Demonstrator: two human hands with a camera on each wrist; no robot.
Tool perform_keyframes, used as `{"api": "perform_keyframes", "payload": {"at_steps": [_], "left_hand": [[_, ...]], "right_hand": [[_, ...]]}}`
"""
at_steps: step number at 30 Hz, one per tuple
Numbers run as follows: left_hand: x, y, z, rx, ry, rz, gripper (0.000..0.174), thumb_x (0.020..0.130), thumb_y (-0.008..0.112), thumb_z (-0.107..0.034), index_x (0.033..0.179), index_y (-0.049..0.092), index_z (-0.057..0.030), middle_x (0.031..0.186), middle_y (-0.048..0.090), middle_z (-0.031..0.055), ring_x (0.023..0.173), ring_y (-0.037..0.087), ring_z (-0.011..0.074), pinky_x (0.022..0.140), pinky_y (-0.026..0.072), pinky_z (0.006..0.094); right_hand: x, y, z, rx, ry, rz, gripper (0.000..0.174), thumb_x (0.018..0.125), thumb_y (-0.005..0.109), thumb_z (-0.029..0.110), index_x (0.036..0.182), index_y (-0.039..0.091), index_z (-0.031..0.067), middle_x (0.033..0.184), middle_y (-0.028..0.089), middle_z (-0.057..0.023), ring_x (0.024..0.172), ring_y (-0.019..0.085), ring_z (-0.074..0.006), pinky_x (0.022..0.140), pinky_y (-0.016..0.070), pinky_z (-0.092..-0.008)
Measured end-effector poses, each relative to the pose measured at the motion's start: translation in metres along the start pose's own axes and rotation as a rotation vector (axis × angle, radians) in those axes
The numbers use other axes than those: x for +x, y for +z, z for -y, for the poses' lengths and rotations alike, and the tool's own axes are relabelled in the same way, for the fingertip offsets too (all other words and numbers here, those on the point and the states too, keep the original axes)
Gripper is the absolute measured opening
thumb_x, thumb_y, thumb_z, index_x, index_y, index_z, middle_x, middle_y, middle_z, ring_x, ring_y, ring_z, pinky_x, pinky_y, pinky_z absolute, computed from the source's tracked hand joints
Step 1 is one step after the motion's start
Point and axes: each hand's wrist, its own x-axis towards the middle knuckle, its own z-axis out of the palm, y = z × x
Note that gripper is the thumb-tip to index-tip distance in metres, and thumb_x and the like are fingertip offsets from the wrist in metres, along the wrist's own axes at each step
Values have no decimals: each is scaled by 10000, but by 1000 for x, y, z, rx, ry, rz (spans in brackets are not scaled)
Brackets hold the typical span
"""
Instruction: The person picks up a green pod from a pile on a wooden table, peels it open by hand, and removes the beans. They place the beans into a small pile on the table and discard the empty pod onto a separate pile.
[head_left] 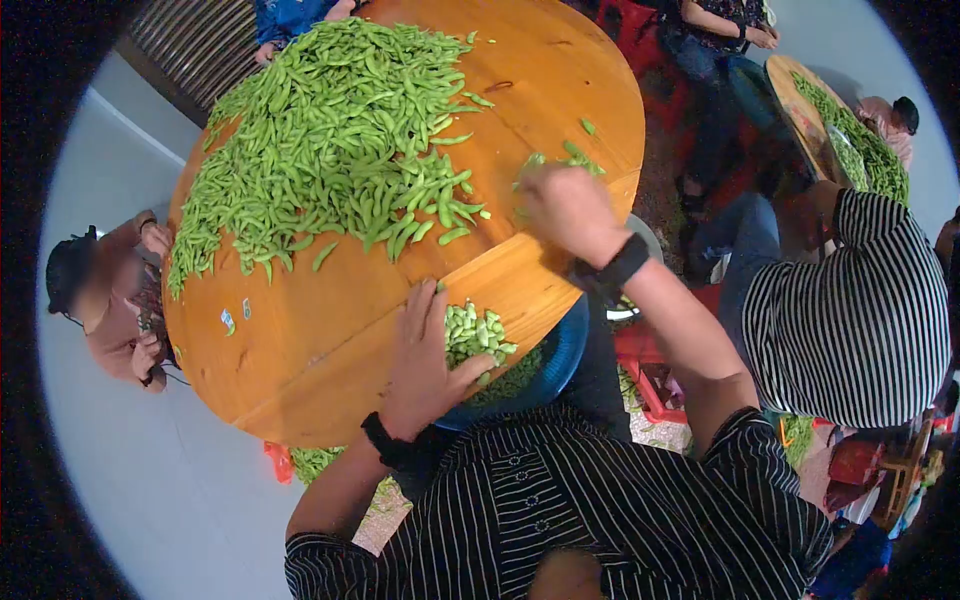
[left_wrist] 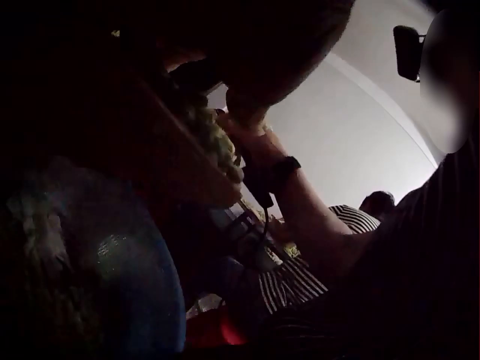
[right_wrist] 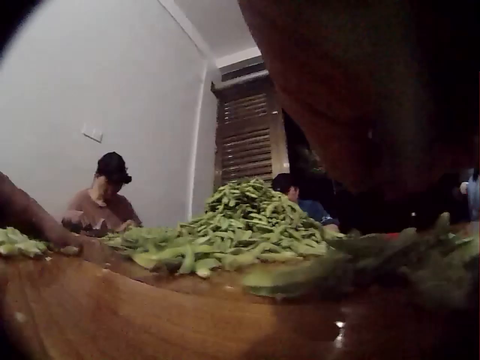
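Note:
My left hand (head_left: 425,355) lies on the wooden table (head_left: 330,385) near its front edge, fingers straight and thumb spread. It curves round a small heap of short, pale green bean pods (head_left: 470,335). Farther right, my right hand (head_left: 575,210) is over a few green bean pods (head_left: 582,158), its knuckles up and its fingertips hidden. Whether it holds a pod I cannot tell. From the right wrist, blurred pods (right_wrist: 322,274) show on the tabletop below the dark underside of that hand. The left wrist view is very dark.
A big mound of green bean pods (head_left: 340,140) covers the table's far left. A blue basin (head_left: 565,350) sits below the front edge, by my lap. People sit at the left (head_left: 110,300) and far side; another in stripes (head_left: 850,310) is close on the right, beside a red stool (head_left: 650,375).

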Motion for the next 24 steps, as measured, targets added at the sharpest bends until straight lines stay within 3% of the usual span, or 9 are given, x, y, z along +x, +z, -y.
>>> {"api": "perform_keyframes", "payload": {"at_steps": [1, 5, 9, 18, 21, 23, 24], "left_hand": [[4, 2, -2, -7, 38, -9, 879, 713, 775, -324, 1361, 318, 55, 1469, 266, 247, 1373, 249, 409, 1135, 221, 466], [16, 6, -10, -34, 117, -21, 862, 726, 752, -427, 1322, 376, 70, 1435, 311, 238, 1352, 277, 403, 1104, 227, 501], [18, 8, -16, -80, 131, 0, 809, 734, 745, -420, 1304, 417, 51, 1422, 344, 214, 1344, 296, 396, 1106, 233, 497], [-2, 17, -22, -71, 303, 81, 652, 761, 728, -322, 1273, 476, -5, 1359, 426, 172, 1328, 338, 370, 1111, 270, 452], [-10, 19, -26, -196, 237, 84, 630, 794, 709, -294, 1295, 448, -14, 1328, 453, 182, 1294, 388, 355, 1097, 293, 435], [-16, 13, -33, -405, 30, 99, 506, 823, 672, -167, 1244, 459, 13, 1245, 497, 186, 1179, 478, 354, 1010, 382, 414], [-18, 16, -32, -410, 20, 105, 506, 823, 672, -167, 1244, 459, 13, 1245, 497, 186, 1179, 478, 354, 1010, 382, 414]], "right_hand": [[1, 6, 10, 30, -54, 142, 193, 795, 571, 189, 774, 633, 7, 740, 641, -216, 711, 640, -391, 646, 521, -477], [7, 19, 35, 51, -39, 228, 212, 775, 581, 196, 732, 640, -3, 732, 639, -230, 717, 642, -394, 646, 522, -477], [17, 31, 37, 88, -105, 177, 184, 775, 570, 151, 741, 647, -12, 743, 639, -247, 724, 644, -399, 636, 526, -462], [-32, 5, 42, 76, -160, 329, 140, 778, 547, 119, 795, 605, -8, 724, 629, -224, 711, 632, -407, 628, 506, -492], [-64, 5, 44, 165, -270, 232, 162, 829, 567, 182, 877, 570, 27, 768, 616, -187, 681, 607, -386, 585, 484, -484], [-78, -4, 51, 181, -238, 331, 150, 832, 569, 176, 873, 562, 33, 791, 606, -176, 715, 608, -380, 593, 486, -472], [-85, -8, 56, 181, -211, 348, 143, 829, 575, 171, 866, 561, 33, 787, 601, -177, 731, 609, -377, 596, 488, -467]]}}
